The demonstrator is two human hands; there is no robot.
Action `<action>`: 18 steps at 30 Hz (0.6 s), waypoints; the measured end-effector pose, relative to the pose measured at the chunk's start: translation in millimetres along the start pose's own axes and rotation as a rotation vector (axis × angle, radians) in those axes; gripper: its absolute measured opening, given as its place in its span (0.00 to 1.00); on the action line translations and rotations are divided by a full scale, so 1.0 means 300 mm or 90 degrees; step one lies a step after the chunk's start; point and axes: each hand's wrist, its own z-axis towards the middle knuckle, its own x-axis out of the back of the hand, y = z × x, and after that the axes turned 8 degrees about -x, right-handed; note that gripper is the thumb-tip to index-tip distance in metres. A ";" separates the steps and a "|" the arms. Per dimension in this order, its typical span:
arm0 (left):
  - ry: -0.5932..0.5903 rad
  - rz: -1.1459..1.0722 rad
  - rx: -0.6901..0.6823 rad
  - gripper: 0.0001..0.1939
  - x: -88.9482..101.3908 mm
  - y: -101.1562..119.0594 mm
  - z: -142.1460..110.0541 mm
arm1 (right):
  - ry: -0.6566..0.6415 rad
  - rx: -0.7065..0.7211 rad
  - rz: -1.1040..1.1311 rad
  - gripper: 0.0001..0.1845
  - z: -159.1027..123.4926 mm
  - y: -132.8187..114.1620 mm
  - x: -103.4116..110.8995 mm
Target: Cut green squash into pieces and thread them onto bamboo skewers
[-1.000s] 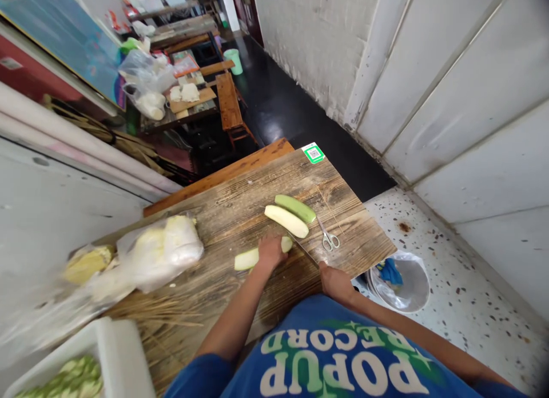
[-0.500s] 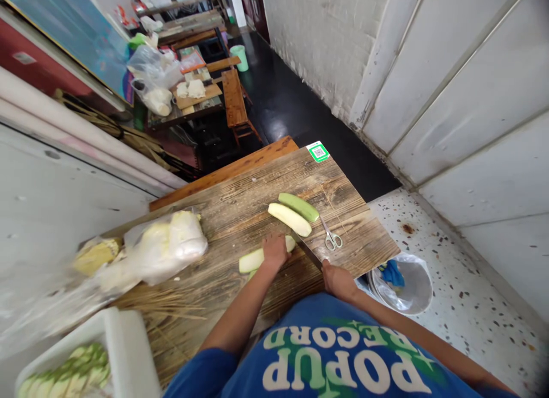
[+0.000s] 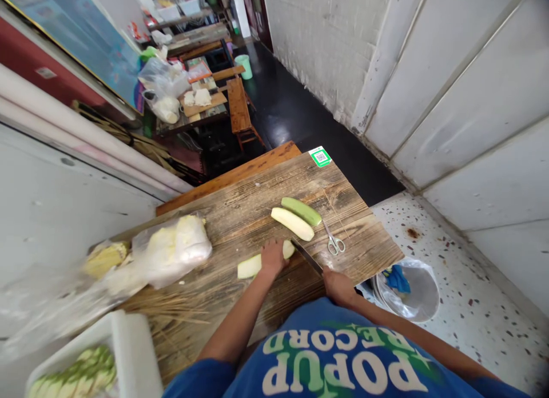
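Observation:
My left hand (image 3: 273, 256) is closed over a zucchini half (image 3: 249, 267) lying on the wooden table (image 3: 223, 215), and the pale cut end shows past my fingers on the right. My right hand (image 3: 338, 285) grips the handle of a knife (image 3: 307, 257). The blade points up and left, its tip close to the zucchini's right end; I cannot tell if they touch. Just beyond lie a second zucchini half (image 3: 292, 223), pale side up, and a green-skinned piece (image 3: 301, 211). Scissors (image 3: 335, 245) with pale handles rest to their right.
Thin wooden skewers (image 3: 180, 306) are spread at the left front. A white tub (image 3: 139, 352) holds several cut green pieces. Plastic-wrapped pale food (image 3: 175, 249) sits at the table's left. A lined bin (image 3: 418, 289) stands on the floor past the right edge.
My left hand stays on the zucchini half. The knife in my right hand has tilted, and its tip has shifted slightly left towards the zucchini's end. The view has shifted slightly.

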 end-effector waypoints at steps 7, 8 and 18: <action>0.060 0.056 -0.079 0.32 0.059 -0.150 0.084 | 0.124 0.013 -0.023 0.16 -0.104 0.168 0.002; 0.057 0.055 -0.088 0.31 0.064 -0.161 0.103 | 0.142 0.023 -0.023 0.16 -0.112 0.184 0.007; 0.098 -0.059 -0.140 0.26 0.121 -0.145 0.086 | 0.291 0.130 0.034 0.11 -0.143 0.246 0.065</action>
